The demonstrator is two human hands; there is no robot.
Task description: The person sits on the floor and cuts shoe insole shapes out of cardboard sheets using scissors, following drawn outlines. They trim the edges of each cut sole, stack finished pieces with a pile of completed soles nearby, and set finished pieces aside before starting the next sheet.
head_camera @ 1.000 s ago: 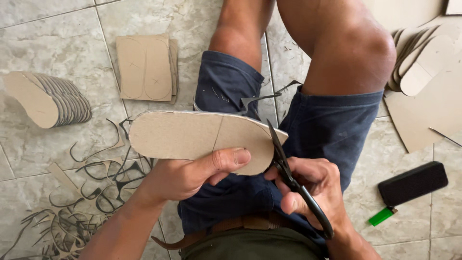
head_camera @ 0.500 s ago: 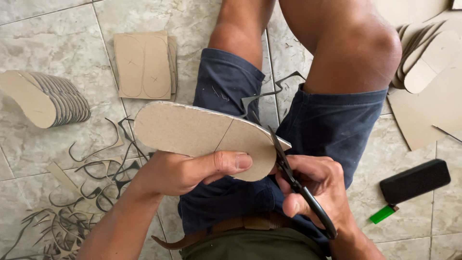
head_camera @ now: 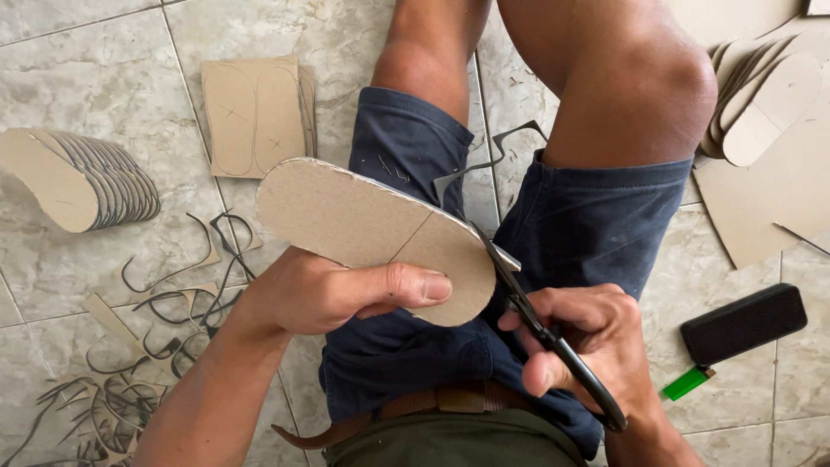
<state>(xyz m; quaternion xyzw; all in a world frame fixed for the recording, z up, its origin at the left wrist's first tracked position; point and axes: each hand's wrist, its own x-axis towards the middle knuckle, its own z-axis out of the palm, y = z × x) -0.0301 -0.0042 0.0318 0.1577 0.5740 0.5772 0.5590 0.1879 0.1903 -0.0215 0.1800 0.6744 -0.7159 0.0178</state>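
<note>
Above the lap, the left hand [head_camera: 324,290] holds a brown cardboard sole [head_camera: 372,229]. Its thumb lies flat on top and the other fingers are under the sole, so the hand is clamped on it. Just right of the thumb tip, the right hand [head_camera: 596,346] grips black scissors [head_camera: 540,324], fingers closed around the handles. The blades bite the sole's edge, where a thin strip [head_camera: 488,160] curls away. Far left of the fingers lie a stack of soles [head_camera: 78,177] and thin scraps [head_camera: 173,298]. To the right lie a black case [head_camera: 743,322] and a green lighter [head_camera: 687,381].
</note>
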